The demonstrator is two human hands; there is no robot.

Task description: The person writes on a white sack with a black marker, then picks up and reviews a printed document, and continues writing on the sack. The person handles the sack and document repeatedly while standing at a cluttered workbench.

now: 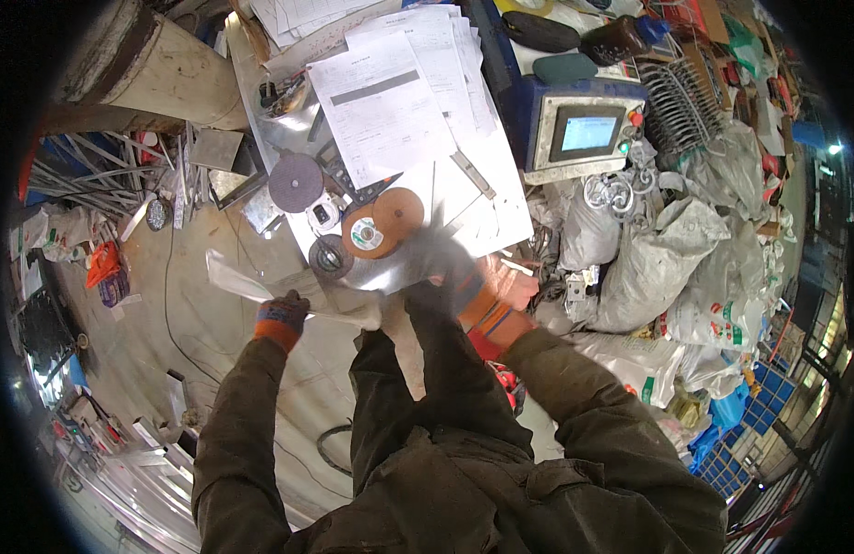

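My left hand, in an orange-cuffed dark glove, is closed around a long pale piece that looks like bent sheet or a strip. Its far end reaches toward my legs. My right hand, in a similar glove, is smeared by motion at the table's near edge, so its fingers cannot be read. Closest to it lie a brown abrasive disc and another brown disc with a pale centre label. A dark grey disc and a small round black disc lie left of these.
Printed sheets cover much of the white table. A metal ruler-like strip lies beside them. At right stands a control box with a lit screen, and full white sacks crowd the floor. Metal offcuts pile up at left.
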